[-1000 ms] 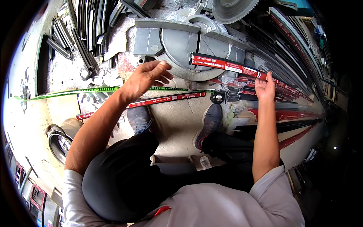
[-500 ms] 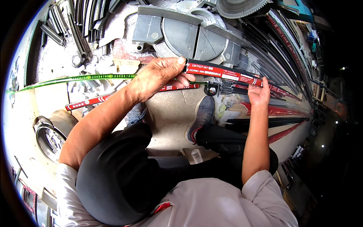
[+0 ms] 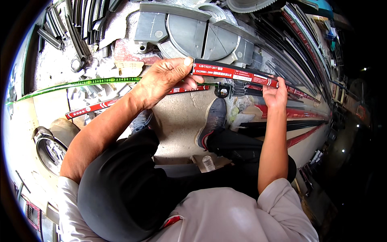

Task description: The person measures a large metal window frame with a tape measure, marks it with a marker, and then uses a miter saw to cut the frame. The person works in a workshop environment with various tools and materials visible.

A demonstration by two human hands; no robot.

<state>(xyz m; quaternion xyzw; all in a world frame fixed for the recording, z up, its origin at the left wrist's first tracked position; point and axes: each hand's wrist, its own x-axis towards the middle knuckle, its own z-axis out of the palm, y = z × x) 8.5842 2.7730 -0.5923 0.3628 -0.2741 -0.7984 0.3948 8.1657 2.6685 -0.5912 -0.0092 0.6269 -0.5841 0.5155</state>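
My left hand is closed on the left end of a long black metal profile with red printed film along its side. Farther right, my right hand has its fingers curled round the same profile from below. The profile runs on to the right, tilting slightly down in the picture. Under my left hand passes the green blade of a tape measure, stretched out to the left. Its black case lies between my hands, below the profile. A second red-filmed profile lies nearer me, partly hidden by my left forearm.
Ahead stands a grey mitre saw base with a slotted round table; a toothed saw blade shows above it. Black offcuts lie far left, long profiles right. A round container of metal scraps sits at left, my shoe below.
The whole scene has shifted slightly left and up in the picture. Both hands keep their hold on the profile, which has barely moved relative to the saw.
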